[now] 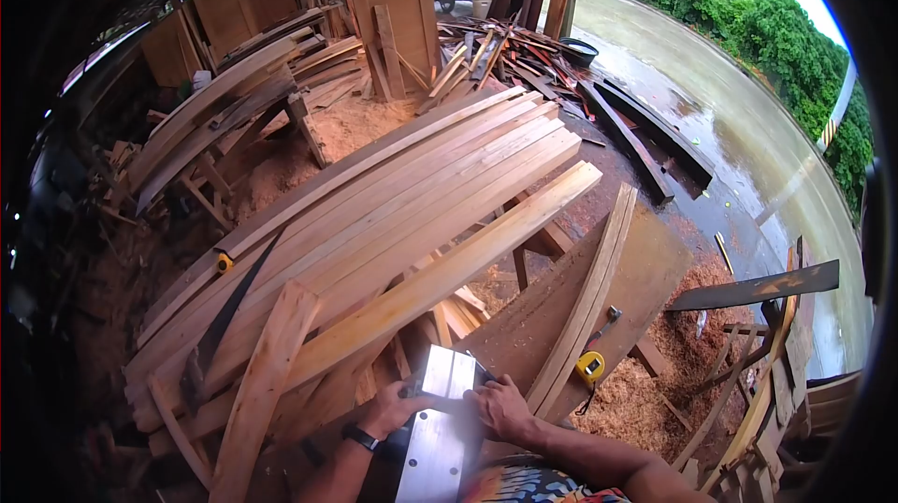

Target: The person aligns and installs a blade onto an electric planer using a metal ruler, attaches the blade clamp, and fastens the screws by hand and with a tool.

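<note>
Close to my body at the bottom middle is a flat, silvery metal tool (pixel 435 442) with screws in its face. My left hand (pixel 391 409), a dark watch on its wrist, is closed on the tool's left edge. On the right edge my right hand (pixel 500 408) is closed too, its fingers bent over the metal. The tool's underside is hidden. Just beyond it, a long squared timber (pixel 468 278) runs diagonally beside several pale planks (pixel 374 213) laid side by side. A handsaw (pixel 234 311) and a yellow tape measure (pixel 224 262) rest on the planks.
At the right, another yellow tape measure (pixel 590 366) and a hammer (pixel 603 327) lie by a narrow timber (pixel 589 302) on a brown board (pixel 655 264). Sawdust (pixel 622 405) and scrap wood (pixel 781 381) are farther right. A short board (pixel 267 381) slants up at the left.
</note>
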`<state>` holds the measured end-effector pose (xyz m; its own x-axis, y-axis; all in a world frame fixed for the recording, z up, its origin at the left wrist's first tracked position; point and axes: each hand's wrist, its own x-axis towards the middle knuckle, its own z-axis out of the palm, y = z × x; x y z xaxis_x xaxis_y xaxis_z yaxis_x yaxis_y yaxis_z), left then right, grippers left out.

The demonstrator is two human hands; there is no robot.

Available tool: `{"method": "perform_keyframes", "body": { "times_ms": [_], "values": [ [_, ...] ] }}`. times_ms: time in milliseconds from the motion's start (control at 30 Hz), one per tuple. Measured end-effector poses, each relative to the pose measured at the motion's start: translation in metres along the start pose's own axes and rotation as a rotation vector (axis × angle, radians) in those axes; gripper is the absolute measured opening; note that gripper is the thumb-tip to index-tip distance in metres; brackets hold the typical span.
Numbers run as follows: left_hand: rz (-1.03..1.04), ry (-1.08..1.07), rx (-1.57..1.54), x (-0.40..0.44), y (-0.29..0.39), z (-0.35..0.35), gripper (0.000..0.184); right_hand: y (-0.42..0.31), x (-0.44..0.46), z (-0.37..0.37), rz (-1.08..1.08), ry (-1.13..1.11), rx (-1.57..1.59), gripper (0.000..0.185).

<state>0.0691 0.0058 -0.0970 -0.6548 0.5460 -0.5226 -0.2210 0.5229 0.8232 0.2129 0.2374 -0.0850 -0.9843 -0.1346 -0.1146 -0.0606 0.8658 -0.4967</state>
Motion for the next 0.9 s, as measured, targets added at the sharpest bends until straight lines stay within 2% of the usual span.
{"method": "perform_keyframes", "body": {
  "times_ms": [67, 167, 300, 500, 600, 667, 700, 733, 833, 867, 900],
  "values": [
    [0.029, 0.001, -0.022, 0.000, -0.001, 0.000, 0.047, -0.001, 0.000, -0.003, -0.028, 0.064, 0.023, 0.014],
    [0.018, 0.007, -0.009, 0.003, -0.007, 0.001, 0.046, 0.001, 0.000, -0.003, -0.082, 0.099, 0.038, 0.013],
    [0.006, 0.007, 0.011, -0.004, 0.007, 0.000, 0.046, 0.007, 0.006, 0.004, -0.040, 0.001, 0.022, 0.018],
    [-0.010, -0.014, -0.035, -0.011, 0.024, 0.000, 0.047, 0.002, 0.005, -0.002, -0.147, 0.197, 0.028, 0.025],
    [-0.011, 0.000, -0.042, -0.005, 0.003, 0.001, 0.046, 0.002, 0.006, 0.001, -0.085, 0.093, -0.019, 0.022],
    [-0.018, -0.012, -0.090, 0.002, -0.009, -0.002, 0.045, 0.002, 0.005, 0.010, -0.069, 0.164, -0.038, 0.019],
    [-0.038, -0.018, -0.052, 0.002, -0.007, -0.004, 0.063, -0.001, 0.008, 0.009, -0.062, 0.203, -0.054, 0.018],
    [-0.045, -0.007, -0.031, 0.001, -0.003, -0.005, 0.062, -0.006, 0.009, 0.007, -0.028, 0.185, -0.076, 0.015],
    [-0.057, 0.004, 0.017, -0.007, 0.012, -0.005, 0.058, -0.003, 0.012, 0.014, -0.125, 0.289, -0.080, 0.016],
    [-0.059, 0.007, 0.030, -0.007, 0.012, -0.005, 0.057, -0.010, 0.011, 0.006, -0.011, 0.049, -0.062, 0.017],
    [-0.062, 0.000, 0.008, -0.004, 0.009, -0.005, 0.056, -0.011, 0.013, 0.003, 0.012, 0.017, -0.074, 0.018]
  ]
}}
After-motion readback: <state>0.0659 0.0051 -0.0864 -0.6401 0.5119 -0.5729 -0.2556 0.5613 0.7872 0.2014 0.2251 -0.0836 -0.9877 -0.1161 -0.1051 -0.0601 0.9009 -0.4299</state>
